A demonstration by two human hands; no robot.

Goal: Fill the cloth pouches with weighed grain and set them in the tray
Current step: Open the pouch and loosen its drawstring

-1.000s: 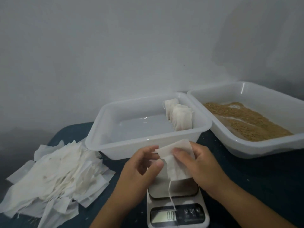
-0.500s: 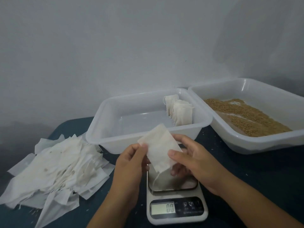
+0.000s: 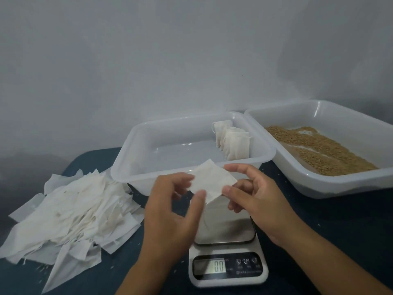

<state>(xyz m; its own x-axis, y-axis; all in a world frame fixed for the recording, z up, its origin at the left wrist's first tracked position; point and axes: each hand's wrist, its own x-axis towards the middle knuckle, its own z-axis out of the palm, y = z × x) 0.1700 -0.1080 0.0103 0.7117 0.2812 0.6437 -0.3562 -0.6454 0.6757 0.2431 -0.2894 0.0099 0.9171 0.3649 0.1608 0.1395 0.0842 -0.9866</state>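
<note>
**Empty pouch held above the scale**

On a dark tabletop, a heap of flat white pouches lies at the left. The left hand and right hand each pinch one pouch between thumb and fingers, above a scale reading zero. Behind, a tray holds filled pouches upright in its right corner. At right, a tub holds grain.
</note>
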